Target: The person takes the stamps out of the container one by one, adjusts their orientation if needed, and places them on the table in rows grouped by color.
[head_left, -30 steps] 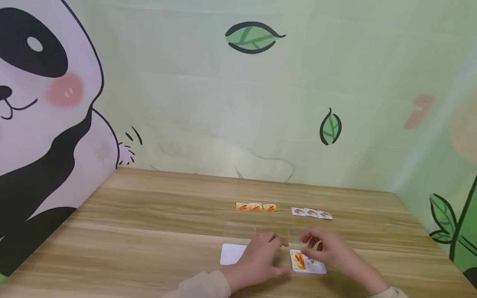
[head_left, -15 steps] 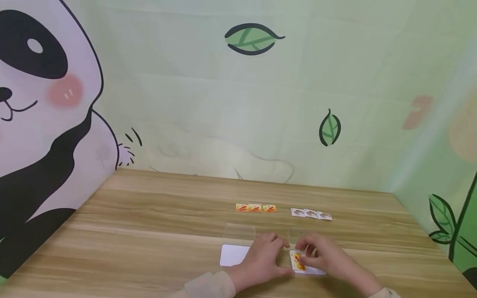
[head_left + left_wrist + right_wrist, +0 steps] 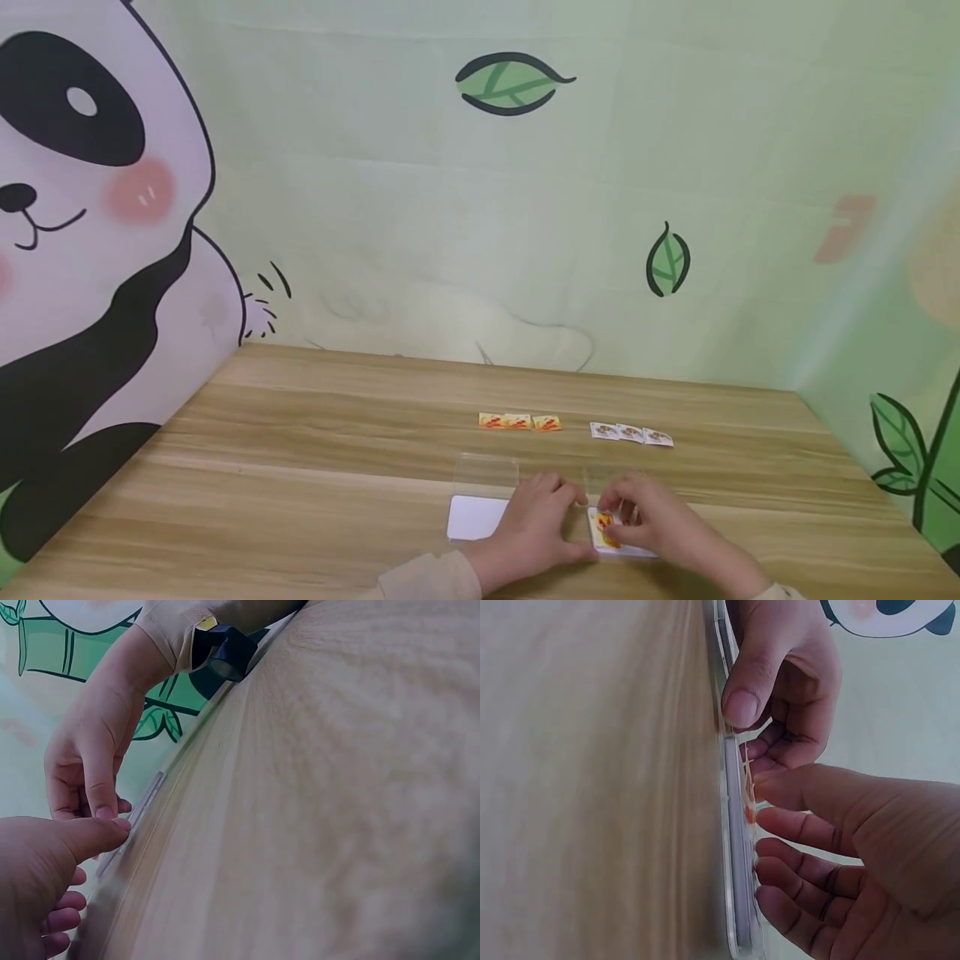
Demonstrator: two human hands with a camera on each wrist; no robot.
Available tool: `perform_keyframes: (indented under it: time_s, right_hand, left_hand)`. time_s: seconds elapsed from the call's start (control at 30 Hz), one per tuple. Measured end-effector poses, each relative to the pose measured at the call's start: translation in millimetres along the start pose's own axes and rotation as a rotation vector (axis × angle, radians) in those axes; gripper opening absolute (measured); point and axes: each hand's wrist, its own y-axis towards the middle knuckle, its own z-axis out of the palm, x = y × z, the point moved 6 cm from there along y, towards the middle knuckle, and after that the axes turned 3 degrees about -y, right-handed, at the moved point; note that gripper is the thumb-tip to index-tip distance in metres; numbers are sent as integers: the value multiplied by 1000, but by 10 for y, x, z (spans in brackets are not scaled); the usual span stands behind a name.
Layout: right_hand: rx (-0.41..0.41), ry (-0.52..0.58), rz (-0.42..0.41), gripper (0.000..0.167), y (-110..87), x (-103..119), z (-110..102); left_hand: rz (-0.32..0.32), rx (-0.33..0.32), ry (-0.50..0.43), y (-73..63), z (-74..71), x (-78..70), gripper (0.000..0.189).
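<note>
A small orange-and-yellow picture card (image 3: pixel 603 525) sits on the left part of a white pad (image 3: pixel 633 552) in a flat clear case (image 3: pixel 735 915). My right hand (image 3: pixel 663 517) pinches that card between thumb and index finger, its edge standing slightly off the pad in the right wrist view. Just left of the case, my left hand (image 3: pixel 528 525) spreads its thumb and index finger along the case's near and far corners. Whether the left fingers press on it I cannot tell. The right part of the pad is mostly hidden by the right hand.
Under my left hand's side lies another white pad (image 3: pixel 472 518) with a clear lid (image 3: pixel 483 473) behind it. Farther back are a row of orange picture cards (image 3: pixel 517 422) and a row of white picture cards (image 3: pixel 630 433). A printed cloth backdrop (image 3: pixel 375 208) borders the table.
My right hand has come down and left onto the orange card, which now lies slightly turned and shifted right on the pad. The left hand has stayed almost in place.
</note>
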Motion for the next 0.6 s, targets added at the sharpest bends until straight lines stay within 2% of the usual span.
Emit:
perform_keyframes:
  time_s: [0.27, 0.43, 0.6]
  right_hand:
    - [-3, -33, 21, 15, 3, 4, 14]
    - [-20, -57, 3, 16, 10, 10, 18]
    - [-17, -47, 19, 17, -9, -2, 15]
  left_hand:
    - [-12, 19, -4, 23, 29, 20, 48]
    - [-4, 16, 0, 20, 27, 22, 46]
    - [-2, 16, 0, 14, 31, 11, 45]
